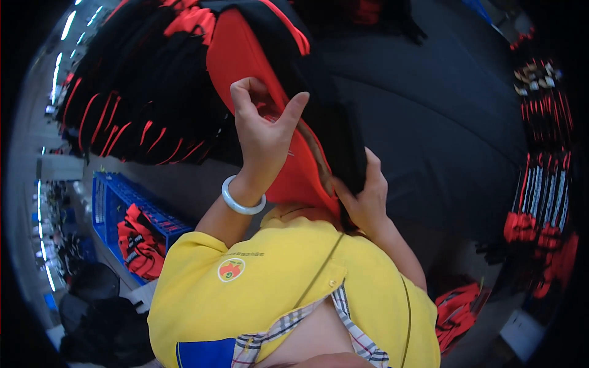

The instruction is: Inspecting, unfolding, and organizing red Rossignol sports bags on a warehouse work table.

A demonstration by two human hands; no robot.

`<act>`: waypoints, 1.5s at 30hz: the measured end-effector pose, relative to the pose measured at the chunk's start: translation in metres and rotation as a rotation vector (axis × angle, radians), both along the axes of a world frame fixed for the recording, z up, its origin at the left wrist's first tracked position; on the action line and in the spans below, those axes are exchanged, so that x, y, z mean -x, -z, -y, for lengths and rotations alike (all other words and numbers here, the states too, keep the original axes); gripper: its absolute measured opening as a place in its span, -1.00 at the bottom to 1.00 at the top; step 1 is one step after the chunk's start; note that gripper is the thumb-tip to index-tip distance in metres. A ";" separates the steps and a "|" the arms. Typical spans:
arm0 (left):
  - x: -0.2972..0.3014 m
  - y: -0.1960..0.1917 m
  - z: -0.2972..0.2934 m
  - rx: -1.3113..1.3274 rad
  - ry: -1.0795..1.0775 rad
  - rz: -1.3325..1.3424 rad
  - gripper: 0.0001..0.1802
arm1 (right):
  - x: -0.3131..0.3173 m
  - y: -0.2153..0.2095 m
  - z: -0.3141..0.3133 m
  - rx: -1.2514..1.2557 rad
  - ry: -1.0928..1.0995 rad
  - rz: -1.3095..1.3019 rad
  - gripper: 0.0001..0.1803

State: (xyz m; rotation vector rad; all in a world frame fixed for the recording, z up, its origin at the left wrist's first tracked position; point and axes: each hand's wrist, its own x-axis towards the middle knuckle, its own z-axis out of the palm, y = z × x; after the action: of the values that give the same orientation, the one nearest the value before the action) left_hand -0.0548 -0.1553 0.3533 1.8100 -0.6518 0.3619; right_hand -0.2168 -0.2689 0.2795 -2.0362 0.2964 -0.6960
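A fabric piece, red on one face [245,55] and black on the other, with a brownish strip along its edge, hangs in front of my chest. My right hand [371,196] grips its lower right edge, thumb on the near side and fingers behind the black part. Against the red face is my left hand [264,132], wearing a pale bangle [242,199]. Its fingers are bent and the thumb stands apart from them. I make out nothing firmly held in it. What kind of article the fabric piece is does not show.
A large heap of black pieces with red trim [141,116] lies at the left. Below it stands a blue plastic crate [113,202] with red and black pieces [141,242]. Dark cloth [429,122] covers the surface at right. More red pieces [457,313] lie at lower right.
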 end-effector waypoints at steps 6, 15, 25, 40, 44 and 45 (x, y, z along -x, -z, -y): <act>-0.009 0.004 -0.029 0.064 0.061 -0.232 -0.41 | 0.007 0.011 0.012 0.126 -0.027 0.112 -0.28; -0.103 -0.028 -0.063 -0.352 0.115 0.540 -0.32 | 0.028 0.037 0.022 0.222 -0.020 0.086 -0.22; -0.099 -0.011 -0.050 -0.403 0.378 0.267 -0.48 | 0.038 0.041 0.026 0.168 0.038 -0.032 -0.31; -0.060 0.055 -0.090 -0.397 0.276 -0.267 -0.63 | 0.001 0.057 0.048 -0.359 0.051 -0.162 -0.81; -0.058 0.068 -0.098 -0.364 0.306 -0.388 -0.56 | -0.003 0.053 0.057 -0.923 -0.203 -0.206 -0.77; -0.058 0.070 -0.100 -0.378 0.319 -0.388 -0.52 | -0.004 0.058 0.059 -0.941 -0.220 -0.205 -0.72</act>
State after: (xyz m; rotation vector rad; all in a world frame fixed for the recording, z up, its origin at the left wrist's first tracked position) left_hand 0.0031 -0.0555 0.2833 2.0128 -0.7496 -0.3417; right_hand -0.2129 -0.3281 0.2211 -1.2009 0.4127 -0.1382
